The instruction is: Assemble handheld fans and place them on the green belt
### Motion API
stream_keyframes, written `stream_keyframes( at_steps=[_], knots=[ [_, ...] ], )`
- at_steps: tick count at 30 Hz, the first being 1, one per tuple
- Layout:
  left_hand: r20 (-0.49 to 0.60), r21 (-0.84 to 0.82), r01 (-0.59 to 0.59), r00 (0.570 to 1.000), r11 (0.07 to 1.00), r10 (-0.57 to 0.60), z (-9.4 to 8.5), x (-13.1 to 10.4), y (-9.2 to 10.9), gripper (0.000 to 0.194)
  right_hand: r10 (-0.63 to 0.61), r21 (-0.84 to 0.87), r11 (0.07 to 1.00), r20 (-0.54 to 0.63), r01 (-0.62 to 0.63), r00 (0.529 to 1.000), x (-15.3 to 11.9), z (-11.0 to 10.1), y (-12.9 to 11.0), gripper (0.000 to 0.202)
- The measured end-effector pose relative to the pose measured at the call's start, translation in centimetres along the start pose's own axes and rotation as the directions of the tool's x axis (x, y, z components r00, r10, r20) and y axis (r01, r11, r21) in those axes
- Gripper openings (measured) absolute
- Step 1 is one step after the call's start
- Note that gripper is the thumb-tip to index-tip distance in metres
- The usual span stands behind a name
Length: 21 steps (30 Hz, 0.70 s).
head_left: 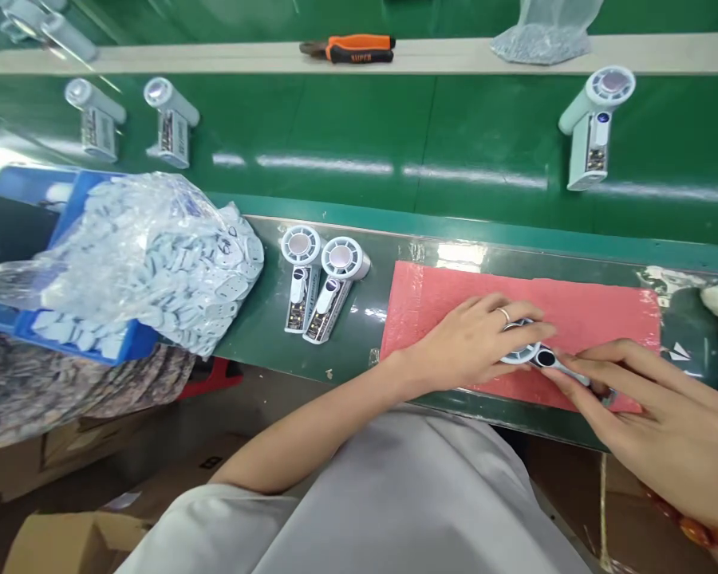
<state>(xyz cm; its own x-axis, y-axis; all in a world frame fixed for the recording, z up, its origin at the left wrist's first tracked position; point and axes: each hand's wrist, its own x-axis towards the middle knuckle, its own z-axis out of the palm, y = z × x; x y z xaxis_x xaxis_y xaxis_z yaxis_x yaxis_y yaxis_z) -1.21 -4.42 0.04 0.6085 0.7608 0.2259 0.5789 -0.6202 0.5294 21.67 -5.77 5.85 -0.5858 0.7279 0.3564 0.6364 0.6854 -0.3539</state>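
Observation:
A light-blue handheld fan point(519, 353) lies over the red mat point(448, 299), its round head toward the left. My left hand point(475, 341), with a ring on one finger, is closed over that head and covers much of it. At the fan's handle, my right hand point(652, 399) pinches with thumb and fingers by a dark oval spot; the handle's lower part is mostly hidden. Left of the mat, two more handheld fans point(300, 275) point(337, 283) lie side by side, circuit boards showing in their open handles.
A plastic bag of light-blue pieces point(197, 255) rests on a blue bin point(137, 339) at left. On the green conveyor point(371, 135) stand several fans, one a fan at right point(592, 127). Orange-handled pliers point(350, 48) and a clear bag point(542, 40) lie on the far ledge.

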Motion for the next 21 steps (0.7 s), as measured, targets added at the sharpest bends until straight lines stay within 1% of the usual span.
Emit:
stream_keyframes(
  at_steps=[3,4,5,7,9,10,11,12,13,15,16,17,18,20,21],
  knots=[
    [-0.001,0.012,-0.018,1.0,1.0,0.018,0.3,0.1,0.0,0.035,-0.036,0.039,0.999,-0.017,0.037,0.999,-0.4,0.5,0.4,0.02],
    [-0.002,0.01,-0.025,1.0,1.0,0.025,0.4,0.1,-0.1,0.034,-0.021,0.058,0.998,-0.025,0.022,0.999,-0.6,0.8,0.6,0.018],
    [-0.007,0.007,-0.029,1.0,1.0,0.029,0.5,0.1,-0.2,0.034,0.023,0.087,0.996,-0.026,-0.021,0.999,-0.7,1.0,0.7,0.016],
    [-0.019,0.004,-0.03,0.999,1.0,0.03,0.6,0.0,-0.3,0.033,0.162,0.177,0.971,0.002,-0.16,0.987,-1.1,1.4,1.1,0.01],
    [-0.031,0.016,-0.033,0.999,0.999,0.034,0.5,-0.4,-0.2,0.032,0.283,0.309,0.904,0.085,-0.295,0.955,-1.5,1.6,1.6,0.01],
    [-0.044,0.029,-0.043,0.998,0.999,0.044,0.4,-0.7,-0.1,0.031,0.307,0.358,0.871,0.137,-0.336,0.942,-1.7,1.6,1.8,0.013],
    [-0.058,0.044,-0.068,0.996,0.997,0.071,0.2,-1.0,0.1,0.03,0.302,0.38,0.857,0.177,-0.348,0.937,-2.0,1.6,1.9,0.016],
    [-0.077,0.063,-0.106,0.991,0.992,0.11,0.0,-1.3,0.3,0.027,0.271,0.368,0.869,0.208,-0.332,0.94,-2.3,1.6,2.0,0.022],
    [-0.092,0.088,-0.149,0.983,0.985,0.157,-0.3,-1.7,0.6,0.024,0.225,0.318,0.902,0.23,-0.292,0.947,-2.7,1.6,2.1,0.031],
    [-0.077,0.149,-0.218,0.97,0.964,0.231,-0.9,-2.1,1.4,0.022,0.112,0.154,0.976,0.255,-0.155,0.96,-3.3,1.8,2.2,0.053],
    [-0.044,0.177,-0.225,0.971,0.958,0.236,-1.2,-2.2,1.9,0.021,0.052,0.08,0.994,0.265,-0.075,0.963,-3.5,1.9,2.3,0.058],
    [-0.002,0.198,-0.209,0.977,0.958,0.214,-1.5,-2.3,2.3,0.022,-0.008,0.023,1.0,0.269,0.002,0.963,-3.7,2.1,2.3,0.059],
    [0.04,0.211,-0.18,0.984,0.961,0.175,-1.8,-2.3,2.8,0.028,-0.065,-0.017,0.997,0.262,0.072,0.963,-3.8,2.3,2.4,0.056],
    [0.125,0.24,-0.13,0.987,0.962,0.103,-2.1,-2.2,3.4,0.045,-0.165,-0.067,0.98,0.234,0.185,0.958,-3.9,2.6,2.6,0.05],
    [0.159,0.263,-0.125,0.984,0.957,0.085,-2.2,-2.1,3.6,0.051,-0.206,-0.085,0.97,0.22,0.229,0.954,-3.9,2.7,2.8,0.047]
  ],
)
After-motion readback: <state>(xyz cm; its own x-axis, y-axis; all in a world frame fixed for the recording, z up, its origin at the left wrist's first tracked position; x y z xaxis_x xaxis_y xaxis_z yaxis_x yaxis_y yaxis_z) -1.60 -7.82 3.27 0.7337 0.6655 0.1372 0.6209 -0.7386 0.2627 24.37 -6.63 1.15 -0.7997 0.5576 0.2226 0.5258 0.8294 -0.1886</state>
